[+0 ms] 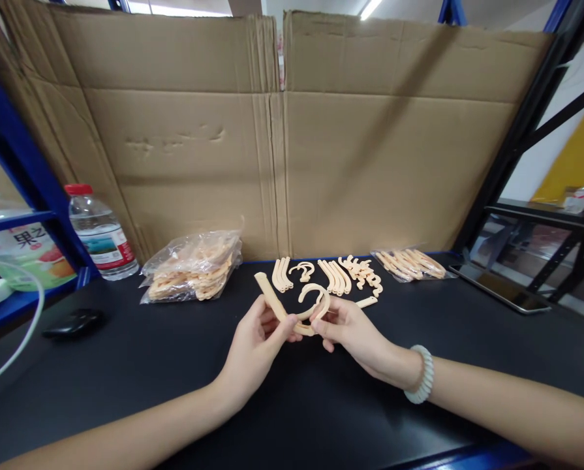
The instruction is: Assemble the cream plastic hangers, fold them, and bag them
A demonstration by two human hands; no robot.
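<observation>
My left hand (pixel 252 352) is closed round a cream plastic hanger arm (pixel 271 297), which slants up to the left. Between the fingers of my right hand (pixel 355 333) is a curved hanger hook (pixel 326 300) of the same colour. Both pieces meet or overlap between my fingertips; whether they are joined I cannot tell. The end of another flat cream piece (pixel 368 301) shows just behind my right hand. Beyond my hands lie several curved hanger arms (pixel 282 274), more arms (pixel 335 277), loose hooks (pixel 303 269) and a cluster of small wavy parts (pixel 363 271).
A clear bag of cream parts (pixel 194 267) sits at the back left, another bag (pixel 409 264) at the back right. On the left are a water bottle (pixel 103 235) and a black mouse (pixel 74 323). A tablet (pixel 500 287) lies right; cardboard (pixel 188 150) walls the back.
</observation>
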